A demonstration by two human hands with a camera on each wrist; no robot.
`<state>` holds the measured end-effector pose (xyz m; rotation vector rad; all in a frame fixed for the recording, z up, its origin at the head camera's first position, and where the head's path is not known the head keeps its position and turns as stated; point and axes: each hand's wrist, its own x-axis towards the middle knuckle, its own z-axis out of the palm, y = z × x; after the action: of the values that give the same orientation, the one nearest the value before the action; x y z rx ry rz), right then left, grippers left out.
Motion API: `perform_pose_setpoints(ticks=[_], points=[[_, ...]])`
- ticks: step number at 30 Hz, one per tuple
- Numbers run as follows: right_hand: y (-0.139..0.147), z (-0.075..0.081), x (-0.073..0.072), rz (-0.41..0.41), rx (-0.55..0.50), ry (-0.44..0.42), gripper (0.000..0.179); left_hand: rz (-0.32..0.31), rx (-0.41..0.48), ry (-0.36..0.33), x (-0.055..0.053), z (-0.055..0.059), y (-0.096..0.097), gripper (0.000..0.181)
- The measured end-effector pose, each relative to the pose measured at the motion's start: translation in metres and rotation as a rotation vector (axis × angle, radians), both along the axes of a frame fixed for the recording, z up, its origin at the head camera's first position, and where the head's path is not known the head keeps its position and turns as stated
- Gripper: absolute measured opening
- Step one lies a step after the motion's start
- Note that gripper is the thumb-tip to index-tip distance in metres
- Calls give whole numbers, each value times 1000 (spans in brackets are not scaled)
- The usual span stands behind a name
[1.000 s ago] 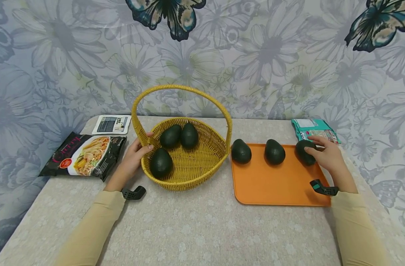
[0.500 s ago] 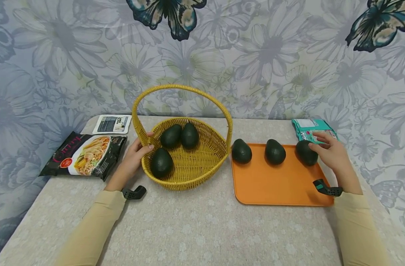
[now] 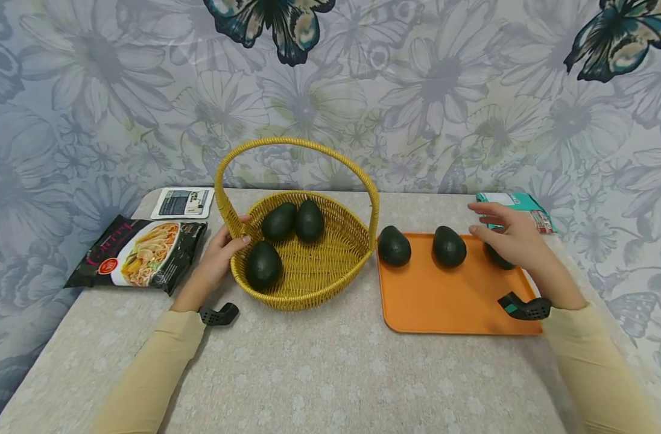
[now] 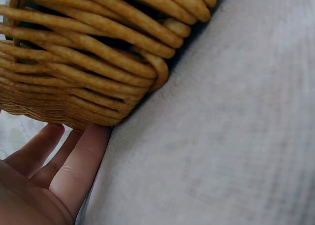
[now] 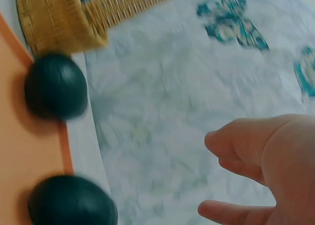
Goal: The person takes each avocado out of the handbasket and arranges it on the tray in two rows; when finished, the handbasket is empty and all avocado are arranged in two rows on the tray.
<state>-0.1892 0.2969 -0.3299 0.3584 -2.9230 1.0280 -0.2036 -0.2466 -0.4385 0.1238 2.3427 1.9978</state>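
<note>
My left hand point(image 3: 218, 254) holds the yellow wicker basket point(image 3: 303, 301) at its left rim, beside the foot of the handle. In the left wrist view, fingers point(image 4: 81, 168) lie against the outside of the woven wall. Inside the basket are three dark green avocados point(image 3: 263, 267). My right hand point(image 3: 517, 238) hovers with nothing in it over the right end of the orange tray point(image 3: 450, 307), thumb and fingers apart. Partly hidden beneath it is an avocado point(image 3: 499, 258). A middle avocado point(image 3: 449, 247) and a left avocado point(image 3: 394, 246) rest along the tray's back edge.
A black noodle package point(image 3: 137, 254) lies left of the basket, with a white packet point(image 3: 183, 203) behind it. At the back right is a teal packet point(image 3: 531, 205), partly covered by my right hand. A flowered wall point(image 3: 417, 120) rises behind the table point(image 3: 319, 374).
My right hand has let go of the avocado at the tray's right end, then lifted and moved left over it. The left hand and basket have stayed still.
</note>
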Motion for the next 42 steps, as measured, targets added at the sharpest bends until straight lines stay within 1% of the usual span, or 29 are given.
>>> perform_pose_setpoints(ticks=[3, 5, 8, 14, 17, 21, 26, 28, 31, 33, 36, 40, 42], points=[[-17, 4, 4, 107, -15, 10, 48, 6, 4, 0, 0, 0, 0, 51], [-29, 8, 8, 174, -26, 3, 46, 6, 7, -5, 0, 1, 1, 51], [-49, 11, 13, 253, -35, -19, 43, 7, 7, -13, 0, 1, 1, 52], [-87, 14, 18, 413, -22, 18, 40, 4, 12, -14, 0, 0, 1, 53], [-104, 15, 19, 478, -30, -10, 41, 3, 21, -16, 1, 0, 1, 52], [-125, 14, 20, 560, -21, -25, 41, 3, 26, -15, 2, 0, 2, 52], [-155, 10, 20, 673, -22, -1, 40, 2, 25, -11, 2, 1, 1, 51], [-168, 8, 19, 702, -18, -5, 41, 0, 23, -10, 1, 1, 1, 51], [-186, 2, 16, 722, -2, -5, 42, -6, 26, -11, 0, 1, 1, 52], [-198, -2, 13, 728, 7, -25, 43, -7, 27, -14, 0, 1, 1, 52], [-213, -10, 8, 743, 15, -31, 43, -7, 30, -17, 1, 2, 1, 52], [-231, -18, 2, 755, 27, -65, 46, -4, 28, -15, 3, 3, 1, 53], [-239, -21, -2, 751, 28, -102, 47, -2, 25, -12, 3, 3, 1, 53]])
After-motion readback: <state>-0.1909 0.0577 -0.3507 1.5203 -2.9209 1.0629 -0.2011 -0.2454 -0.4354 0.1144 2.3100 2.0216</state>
